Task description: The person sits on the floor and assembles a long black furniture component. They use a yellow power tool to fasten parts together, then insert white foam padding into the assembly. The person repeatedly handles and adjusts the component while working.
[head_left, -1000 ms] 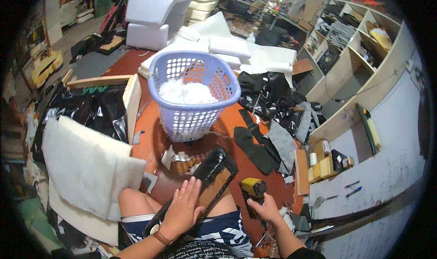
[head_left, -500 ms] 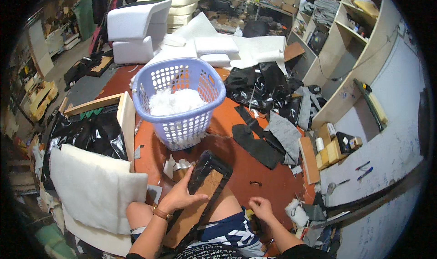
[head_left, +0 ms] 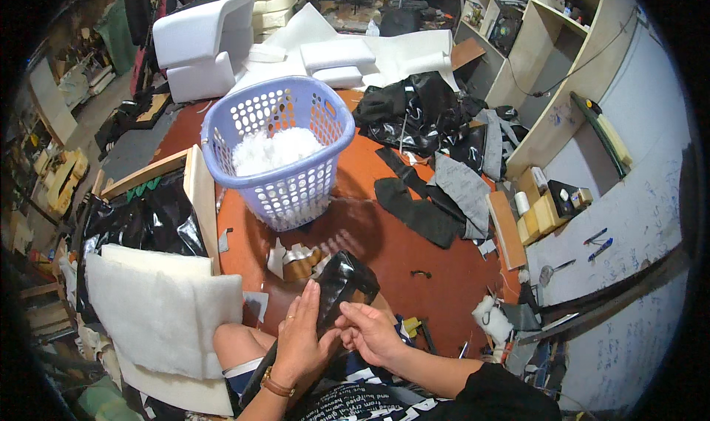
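Note:
A long narrow panel (head_left: 347, 273), wrapped in shiny black material with bare brown board showing on one side, leans across my lap. My left hand (head_left: 302, 340) lies along it, fingers stretched out flat against the black covering and thumb toward my right hand. At the panel's right edge, my right hand (head_left: 367, 332) has its fingers curled in and thumb and forefinger close together. Whatever is between those fingertips is too small or hidden to make out. The panel's lower end is partly covered by my left hand and forearm.
A lilac laundry basket (head_left: 292, 171) with white fluffy filling stands ahead on the reddish floor. Black and grey fabric pieces (head_left: 421, 214) lie to its right. At left, white padding (head_left: 166, 295) leans on a wooden frame (head_left: 201, 206). Shelving (head_left: 551, 59) and a whiteboard-like surface (head_left: 629, 236) line the right.
My right hand has come in from the right to the panel's edge. The panel has tilted, showing more of its black side, and my left hand has shifted lower, its fingers flatter.

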Tool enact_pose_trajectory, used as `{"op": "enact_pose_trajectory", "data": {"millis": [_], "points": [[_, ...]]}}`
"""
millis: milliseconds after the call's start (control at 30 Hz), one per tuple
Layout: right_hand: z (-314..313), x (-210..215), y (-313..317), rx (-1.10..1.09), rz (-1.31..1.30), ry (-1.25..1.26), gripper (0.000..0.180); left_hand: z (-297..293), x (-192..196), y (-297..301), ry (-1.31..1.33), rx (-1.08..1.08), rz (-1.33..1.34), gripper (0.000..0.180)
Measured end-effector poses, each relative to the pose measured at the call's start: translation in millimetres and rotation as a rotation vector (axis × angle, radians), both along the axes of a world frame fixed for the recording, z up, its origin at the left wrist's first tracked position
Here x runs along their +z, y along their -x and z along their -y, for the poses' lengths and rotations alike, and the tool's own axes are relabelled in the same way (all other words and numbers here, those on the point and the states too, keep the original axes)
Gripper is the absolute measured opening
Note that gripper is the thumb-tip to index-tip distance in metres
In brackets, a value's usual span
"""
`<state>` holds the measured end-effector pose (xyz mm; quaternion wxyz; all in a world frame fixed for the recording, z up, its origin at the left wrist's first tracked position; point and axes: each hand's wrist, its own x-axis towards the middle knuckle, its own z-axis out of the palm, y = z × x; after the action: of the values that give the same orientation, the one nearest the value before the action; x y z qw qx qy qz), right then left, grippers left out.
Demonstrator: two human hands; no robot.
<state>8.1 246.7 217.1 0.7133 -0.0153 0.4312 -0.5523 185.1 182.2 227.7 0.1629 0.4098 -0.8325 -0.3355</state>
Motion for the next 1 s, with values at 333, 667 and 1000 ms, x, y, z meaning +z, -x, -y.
{"op": "enact_pose_trajectory", "data": {"millis": [333,667,1000], "points": [[10.0,-11.2,1.2,0.058,-0.321,0.051,0.022,-5.7,12.4,4.4,0.061,-0.028,0.167,0.082],[14.4,-29.3,11.0,0.162,-0.424,0.097,0.024,-11.8,-3.4,3.5,0.227,-0.052,0.236,0.072],[-115.1,-240.1,164.3,0.227,-1.697,-0.151,0.027,-7.8,10.6,16.4,0.168,-0.054,0.202,0.058]]}}
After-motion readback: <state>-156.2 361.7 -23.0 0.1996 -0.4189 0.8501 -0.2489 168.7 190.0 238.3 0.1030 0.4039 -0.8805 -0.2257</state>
